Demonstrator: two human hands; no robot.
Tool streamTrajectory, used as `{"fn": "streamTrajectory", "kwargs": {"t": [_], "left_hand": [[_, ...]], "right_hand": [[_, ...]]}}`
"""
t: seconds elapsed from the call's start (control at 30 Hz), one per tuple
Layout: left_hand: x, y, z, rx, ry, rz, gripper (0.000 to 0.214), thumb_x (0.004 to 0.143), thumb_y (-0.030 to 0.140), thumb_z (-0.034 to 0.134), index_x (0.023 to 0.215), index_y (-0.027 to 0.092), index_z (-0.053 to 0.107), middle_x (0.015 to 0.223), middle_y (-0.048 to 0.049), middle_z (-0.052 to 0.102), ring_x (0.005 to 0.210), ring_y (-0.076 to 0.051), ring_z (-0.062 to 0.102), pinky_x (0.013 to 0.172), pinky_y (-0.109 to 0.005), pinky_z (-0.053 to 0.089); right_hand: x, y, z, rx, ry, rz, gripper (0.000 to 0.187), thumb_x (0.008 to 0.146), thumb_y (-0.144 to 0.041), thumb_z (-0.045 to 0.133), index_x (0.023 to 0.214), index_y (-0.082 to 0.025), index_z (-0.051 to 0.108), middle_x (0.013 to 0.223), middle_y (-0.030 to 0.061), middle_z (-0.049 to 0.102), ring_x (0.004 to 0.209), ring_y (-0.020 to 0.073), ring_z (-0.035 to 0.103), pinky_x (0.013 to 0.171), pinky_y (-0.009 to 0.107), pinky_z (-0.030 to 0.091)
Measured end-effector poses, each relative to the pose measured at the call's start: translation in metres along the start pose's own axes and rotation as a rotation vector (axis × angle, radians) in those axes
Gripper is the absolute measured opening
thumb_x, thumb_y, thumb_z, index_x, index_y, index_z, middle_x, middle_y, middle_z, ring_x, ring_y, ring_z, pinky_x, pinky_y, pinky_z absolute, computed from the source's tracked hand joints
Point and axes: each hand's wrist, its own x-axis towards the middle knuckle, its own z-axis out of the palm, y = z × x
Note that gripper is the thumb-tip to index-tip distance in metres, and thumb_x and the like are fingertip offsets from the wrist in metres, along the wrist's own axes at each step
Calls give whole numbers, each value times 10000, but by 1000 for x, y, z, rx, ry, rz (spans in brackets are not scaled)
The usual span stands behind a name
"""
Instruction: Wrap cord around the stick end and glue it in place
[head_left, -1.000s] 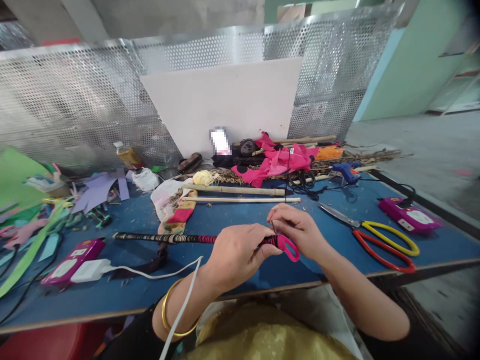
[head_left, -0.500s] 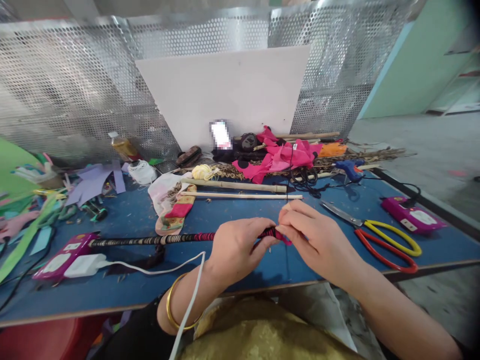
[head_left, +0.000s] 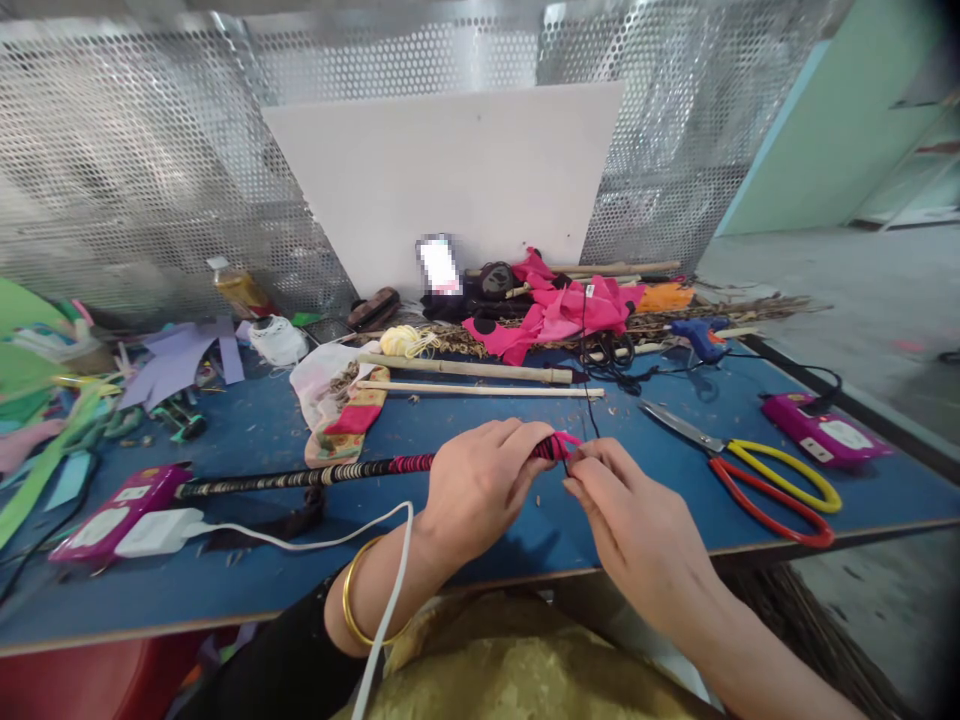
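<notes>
Nearest, the left hand (head_left: 480,480) has its grip closed around a wrapped stick (head_left: 300,478) near its pink-wound end, low over the blue surface (head_left: 247,440). The stick runs off to the left. The right hand (head_left: 637,520) meets that end, its grip pinching a black thread (head_left: 589,400). Farther right lie yellow-and-red scissors (head_left: 765,480). Beyond are two bamboo rods (head_left: 465,370), then pink cloth (head_left: 562,315).
</notes>
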Motion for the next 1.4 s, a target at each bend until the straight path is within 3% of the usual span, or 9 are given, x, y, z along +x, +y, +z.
{"fn": "streamTrajectory", "kwargs": {"t": [0.2,0.43,0.53,0.7,0.8,0.9,1.23,1.4], "left_hand": [[0,0,3,4,53,-26,196,930,301,492,1076,226,599,871,-12,688,791,-181,628,696,-288,449],[9,0,-4,21,121,-47,202,908,320,541,1079,234,605,919,0,709,826,-185,651,695,-284,452],[12,0,-8,12,138,-46,207,900,332,556,1075,237,612,919,1,716,829,-183,658,695,-280,456],[16,2,-11,-16,158,-65,206,888,338,574,1064,241,623,934,-2,727,850,-189,665,708,-282,467],[17,4,-12,-38,152,-86,202,880,319,584,1059,238,630,953,-2,730,855,-188,669,714,-281,475],[18,7,-15,-54,132,-106,190,871,286,592,1046,232,641,948,4,735,851,-186,675,715,-276,472],[19,10,-21,-184,-2,-227,178,863,286,601,1028,274,665,943,49,739,846,-163,679,685,-244,462],[18,12,-26,-230,-13,-217,183,860,253,598,1030,272,660,901,56,737,806,-147,671,699,-234,469]], "right_hand": [[-4,-1,2,-42,-2,8,239,981,-257,334,784,-222,467,758,33,552,538,129,498,447,237,320],[-7,-4,8,40,17,61,175,972,-206,342,908,-205,505,919,75,585,651,142,581,474,239,361],[-7,-5,9,51,26,71,187,973,-208,348,863,-212,499,840,55,576,636,144,560,492,245,355],[-8,-4,15,22,202,-17,126,938,-136,424,886,-190,525,665,17,556,585,147,508,562,265,354],[-8,-1,23,-31,274,-77,108,921,-126,441,899,-171,537,616,8,550,547,145,489,548,267,345],[-9,5,31,-12,261,-105,132,921,-133,428,864,-176,538,574,-13,532,495,133,470,514,261,333],[-10,15,49,197,349,-16,203,861,-85,450,715,-206,522,508,-37,490,439,114,455,460,250,317],[-7,10,63,337,440,54,165,913,-128,450,903,-203,596,655,-5,640,554,127,592,527,228,437]]}}
